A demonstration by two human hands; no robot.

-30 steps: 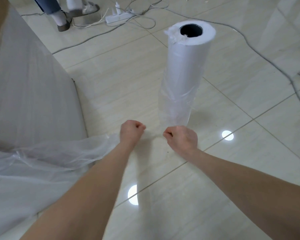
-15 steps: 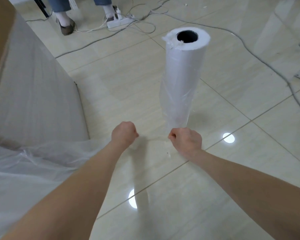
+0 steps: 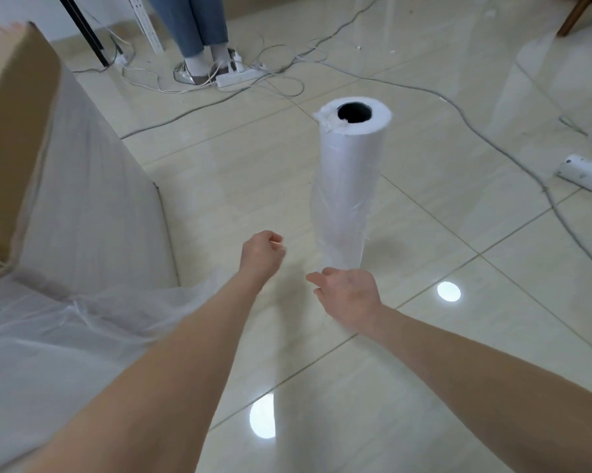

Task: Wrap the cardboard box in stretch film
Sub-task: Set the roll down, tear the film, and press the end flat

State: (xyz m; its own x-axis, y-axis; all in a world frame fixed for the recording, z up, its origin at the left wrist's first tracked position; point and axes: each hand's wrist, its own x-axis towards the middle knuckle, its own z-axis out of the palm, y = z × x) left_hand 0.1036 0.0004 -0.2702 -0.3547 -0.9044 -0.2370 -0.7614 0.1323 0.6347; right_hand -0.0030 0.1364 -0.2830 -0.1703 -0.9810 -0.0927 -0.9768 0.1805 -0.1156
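Observation:
The big cardboard box (image 3: 11,131) fills the left side, its near faces covered in cloudy stretch film (image 3: 89,206). A loose tail of film (image 3: 110,312) trails off the box's corner toward my left arm. My left hand (image 3: 262,254) is a closed fist at the end of that tail, apparently pinching it. The white stretch film roll (image 3: 349,186) stands upright on the tiled floor, just right of that fist. My right hand (image 3: 347,295) hovers at the roll's base with fingers spread and holds nothing.
A person's legs (image 3: 199,32) stand at the back beside a white power strip (image 3: 240,76) and tangled cables. A grey cable (image 3: 492,145) crosses the floor to the right of the roll. Another white strip (image 3: 584,170) lies at the right edge. A black pole (image 3: 83,29) leans behind the box.
My hands, fists close together on a taut strip of film, have drawn apart. The right hand has opened and dropped lower; no film spans between the hands now.

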